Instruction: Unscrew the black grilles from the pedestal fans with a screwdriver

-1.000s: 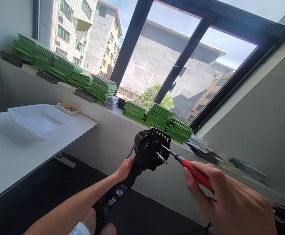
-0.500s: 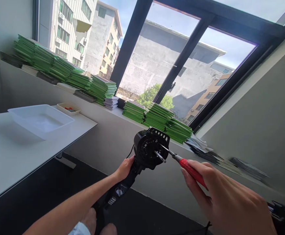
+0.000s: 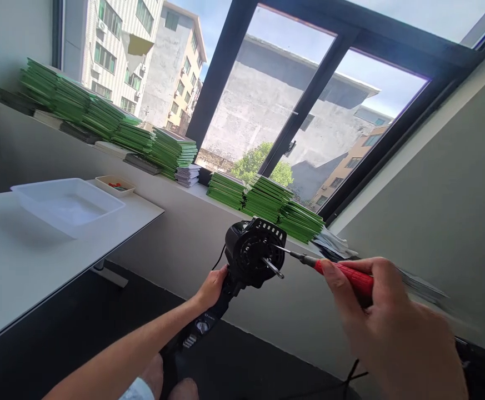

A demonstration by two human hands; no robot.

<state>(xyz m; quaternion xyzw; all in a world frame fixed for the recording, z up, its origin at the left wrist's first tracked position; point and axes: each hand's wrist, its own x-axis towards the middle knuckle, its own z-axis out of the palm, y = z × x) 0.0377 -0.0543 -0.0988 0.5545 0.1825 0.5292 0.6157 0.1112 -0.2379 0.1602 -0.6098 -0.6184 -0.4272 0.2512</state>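
Observation:
A black electric fan (image 3: 242, 253), its motor head bare with a metal shaft (image 3: 274, 269) sticking out, stands tilted in front of me. Its neck carries a knob and several buttons lower down. My left hand (image 3: 214, 288) is closed round the fan's neck just below the motor housing. In my right hand (image 3: 375, 311) is a screwdriver with a red handle (image 3: 353, 279), gripped between thumb and fingers. The screwdriver's thin tip reaches the front face of the motor housing, above the shaft. Whether it sits in a screw is too small to tell.
On the left, a white table (image 3: 25, 261) bears a translucent plastic tub (image 3: 96, 219) and a small cream tray (image 3: 129, 191) with red items. Stacks of green books (image 3: 267, 197) line the sill below the window. A black cable (image 3: 353, 375) trails at lower right.
My right hand has shifted its grip and turned, so the screwdriver lies flatter, with its tip still at the motor housing. My left hand stays on the fan's neck.

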